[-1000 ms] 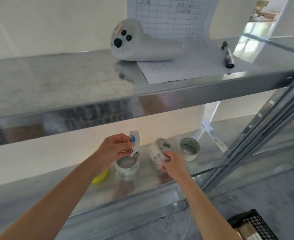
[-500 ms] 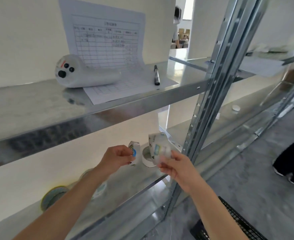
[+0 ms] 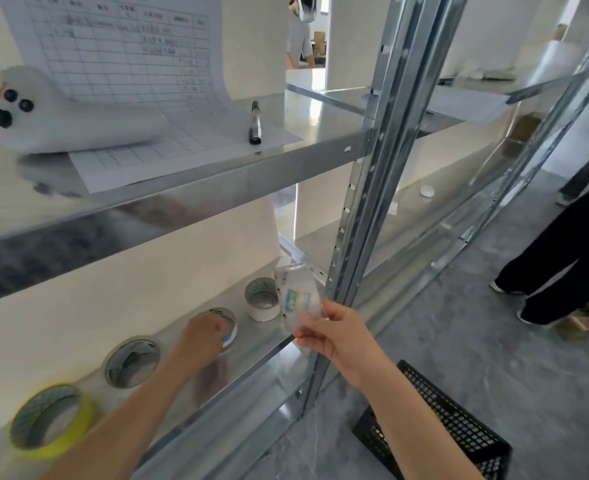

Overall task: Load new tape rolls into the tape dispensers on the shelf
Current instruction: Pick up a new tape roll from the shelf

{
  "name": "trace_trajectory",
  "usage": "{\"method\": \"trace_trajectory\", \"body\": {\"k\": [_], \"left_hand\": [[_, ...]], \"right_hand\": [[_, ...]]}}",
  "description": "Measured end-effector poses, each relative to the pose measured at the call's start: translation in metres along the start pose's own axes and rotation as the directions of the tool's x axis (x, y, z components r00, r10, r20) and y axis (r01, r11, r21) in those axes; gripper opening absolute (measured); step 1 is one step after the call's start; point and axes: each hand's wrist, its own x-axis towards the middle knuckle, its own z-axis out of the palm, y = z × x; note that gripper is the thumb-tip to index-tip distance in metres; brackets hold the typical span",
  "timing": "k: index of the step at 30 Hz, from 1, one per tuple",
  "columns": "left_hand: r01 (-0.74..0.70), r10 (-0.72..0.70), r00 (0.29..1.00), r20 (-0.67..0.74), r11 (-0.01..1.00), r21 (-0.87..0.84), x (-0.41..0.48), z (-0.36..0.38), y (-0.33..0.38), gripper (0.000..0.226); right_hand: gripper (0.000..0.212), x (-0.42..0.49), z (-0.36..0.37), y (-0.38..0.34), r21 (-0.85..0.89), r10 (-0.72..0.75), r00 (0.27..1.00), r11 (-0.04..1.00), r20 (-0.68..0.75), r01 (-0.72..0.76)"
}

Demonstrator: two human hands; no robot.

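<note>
My right hand (image 3: 334,332) holds a clear plastic tape dispenser (image 3: 298,297) with a blue-green label, lifted in front of the lower shelf (image 3: 265,355) near the steel upright. My left hand (image 3: 201,341) rests on a clear tape roll (image 3: 229,322) lying flat on that shelf, fingers closed on a small white and blue piece at the roll's rim. Other rolls lie along the shelf: a white roll (image 3: 261,299) at the right, a clear roll (image 3: 132,362) left of my hand, and a yellow roll (image 3: 52,420) at the far left.
The upper shelf (image 3: 216,171) carries a white handheld device (image 3: 61,116), a printed sheet (image 3: 140,98) and a black marker (image 3: 255,123). A steel upright (image 3: 365,185) stands right of the dispenser. A black mesh basket (image 3: 438,427) sits on the floor. A person's legs (image 3: 559,258) stand at the right.
My left hand dropped from mid-air down onto the clear roll on the shelf. My right hand keeps the dispenser raised. The view has swung right and closer.
</note>
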Motion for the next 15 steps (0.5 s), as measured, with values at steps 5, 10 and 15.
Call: {"method": "trace_trajectory", "body": {"k": [5,10,15], "left_hand": [[-0.022,-0.008,0.998,-0.068,0.902,-0.43,-0.023,-0.041,0.053,0.02],[-0.045,0.234,0.967,0.1,0.543,-0.838,-0.066,-0.086,0.093,0.03],[-0.184,0.208,0.975,-0.076,0.568,-0.802,-0.099,-0.103,0.076,0.022]], "right_hand": [[0.019,-0.004,0.016,-0.003,0.046,-0.02,1.0,0.999,0.013,0.019],[0.016,-0.015,0.05,-0.01,0.121,-0.076,0.994,0.99,0.083,0.066],[0.032,-0.034,0.088,-0.011,0.075,-0.103,0.982,0.993,0.158,0.092]]}}
